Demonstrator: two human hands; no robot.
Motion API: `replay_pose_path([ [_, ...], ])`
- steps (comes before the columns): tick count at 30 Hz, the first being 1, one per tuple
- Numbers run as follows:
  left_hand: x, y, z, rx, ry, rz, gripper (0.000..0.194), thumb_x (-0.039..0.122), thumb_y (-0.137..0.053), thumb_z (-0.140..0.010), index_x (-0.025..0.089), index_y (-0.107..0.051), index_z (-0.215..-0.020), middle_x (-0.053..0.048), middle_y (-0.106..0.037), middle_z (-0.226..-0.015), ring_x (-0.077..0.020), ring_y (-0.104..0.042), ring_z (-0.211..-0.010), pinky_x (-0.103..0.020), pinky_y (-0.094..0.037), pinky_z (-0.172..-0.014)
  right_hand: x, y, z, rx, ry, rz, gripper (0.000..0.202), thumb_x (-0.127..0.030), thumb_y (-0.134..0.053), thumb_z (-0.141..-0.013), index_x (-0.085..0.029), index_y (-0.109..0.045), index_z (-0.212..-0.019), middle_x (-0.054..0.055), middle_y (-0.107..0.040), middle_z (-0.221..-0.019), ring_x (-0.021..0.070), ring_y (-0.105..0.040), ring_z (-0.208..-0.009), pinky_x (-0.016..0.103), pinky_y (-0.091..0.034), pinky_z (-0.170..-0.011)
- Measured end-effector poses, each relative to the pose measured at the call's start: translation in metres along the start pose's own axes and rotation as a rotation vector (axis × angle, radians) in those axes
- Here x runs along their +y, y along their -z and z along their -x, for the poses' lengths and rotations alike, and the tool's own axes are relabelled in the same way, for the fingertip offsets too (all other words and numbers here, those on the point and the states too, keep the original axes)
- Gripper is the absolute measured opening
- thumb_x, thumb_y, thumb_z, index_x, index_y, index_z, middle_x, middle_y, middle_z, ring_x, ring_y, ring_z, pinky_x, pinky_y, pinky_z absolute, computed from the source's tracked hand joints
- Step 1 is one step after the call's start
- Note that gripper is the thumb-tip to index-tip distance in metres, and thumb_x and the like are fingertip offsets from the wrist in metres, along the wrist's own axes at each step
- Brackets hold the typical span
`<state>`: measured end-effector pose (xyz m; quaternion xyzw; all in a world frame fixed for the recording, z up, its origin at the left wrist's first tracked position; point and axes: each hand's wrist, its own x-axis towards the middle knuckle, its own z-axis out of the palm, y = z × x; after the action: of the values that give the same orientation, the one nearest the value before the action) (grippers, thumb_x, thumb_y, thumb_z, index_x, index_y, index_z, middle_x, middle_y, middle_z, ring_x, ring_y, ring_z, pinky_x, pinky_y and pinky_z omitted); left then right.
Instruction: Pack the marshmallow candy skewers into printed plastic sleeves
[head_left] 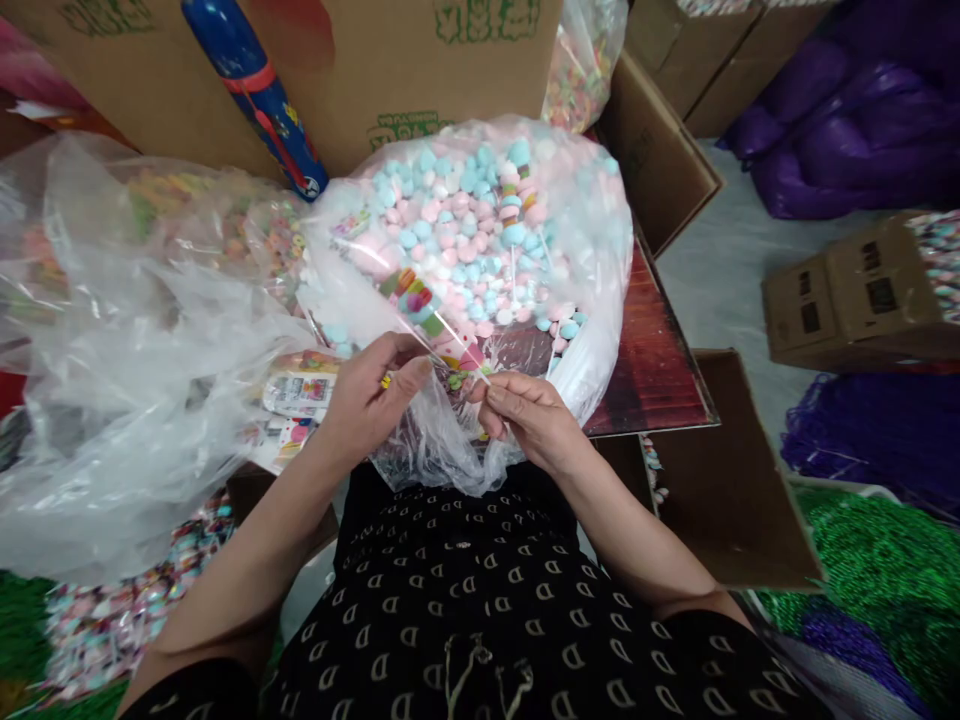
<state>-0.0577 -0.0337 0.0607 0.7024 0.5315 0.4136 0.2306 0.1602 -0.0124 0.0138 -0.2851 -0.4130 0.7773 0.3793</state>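
Observation:
My left hand (379, 395) is closed on the near edge of a clear plastic packet (431, 318) printed with colourful sweets. My right hand (525, 408) pinches the packet's lower right end, with thumb and fingertips together. What lies inside the packet is hard to make out. Just beyond both hands spreads a big clear plastic bag (611, 300), full of pink, blue and white candies (457, 215). On that pile rest candy skewers (512, 205) with stacked coloured pieces on white sticks. More printed wrappers (296, 390) lie by my left wrist.
A blue bottle-shaped container (255, 95) leans against a cardboard box (360, 70) at the back. Crumpled clear bags (135, 330) fill the left. Right of the dark red tabletop (652, 350) stand an open carton (735, 480) and green shredded filler (885, 580).

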Motion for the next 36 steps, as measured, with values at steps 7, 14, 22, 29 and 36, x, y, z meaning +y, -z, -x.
replay_pose_path([
  [7,-0.022,-0.031,0.002,-0.012,0.236,0.528,0.03,0.049,-0.065,-0.098,0.021,-0.073,-0.089,-0.003,-0.073,-0.089,-0.0174,-0.067,-0.088,-0.031,-0.053,-0.084,0.012,-0.007,0.004,0.006,0.003,0.056,0.042,-0.06,-0.072,-0.089,-0.019,-0.071,-0.094,-0.006,-0.059,-0.052,0.0088,-0.045,-0.045,0.023,-0.035,-0.049],
  [14,-0.018,-0.039,0.002,0.045,0.299,0.471,0.011,0.032,-0.063,-0.095,0.022,-0.064,-0.091,0.0,-0.069,-0.081,-0.0146,-0.064,-0.076,-0.029,-0.052,-0.074,0.018,-0.009,0.004,0.043,0.044,0.196,0.047,-0.068,-0.066,-0.092,-0.021,-0.07,-0.097,-0.006,-0.058,-0.054,0.0101,-0.047,-0.048,0.025,-0.037,-0.051],
  [22,-0.012,-0.039,-0.005,0.218,0.0,-0.122,0.014,0.017,-0.058,-0.085,0.022,-0.055,-0.072,0.004,-0.055,-0.06,-0.0111,-0.048,-0.056,-0.026,-0.037,-0.058,0.023,-0.013,0.004,0.049,0.057,0.23,0.047,-0.068,-0.063,-0.094,-0.021,-0.067,-0.097,-0.007,-0.056,-0.055,0.0099,-0.047,-0.048,0.024,-0.039,-0.051],
  [29,-0.009,-0.041,-0.003,0.186,0.149,-0.031,0.019,0.017,-0.059,-0.087,0.022,-0.06,-0.069,0.002,-0.056,-0.06,-0.0132,-0.046,-0.057,-0.029,-0.036,-0.06,0.022,-0.016,0.005,0.043,0.078,0.285,0.044,-0.065,-0.06,-0.096,-0.022,-0.068,-0.097,-0.007,-0.057,-0.057,0.0094,-0.048,-0.048,0.024,-0.04,-0.051],
  [36,-0.008,-0.047,0.003,0.152,0.182,0.061,0.03,0.024,-0.065,-0.085,0.022,-0.049,-0.06,0.003,-0.046,-0.057,-0.0129,-0.042,-0.056,-0.031,-0.034,-0.061,0.025,-0.019,-0.001,0.115,0.175,0.421,0.039,-0.059,-0.055,-0.101,-0.023,-0.07,-0.098,-0.005,-0.057,-0.058,0.0108,-0.051,-0.053,0.024,-0.041,-0.054],
])
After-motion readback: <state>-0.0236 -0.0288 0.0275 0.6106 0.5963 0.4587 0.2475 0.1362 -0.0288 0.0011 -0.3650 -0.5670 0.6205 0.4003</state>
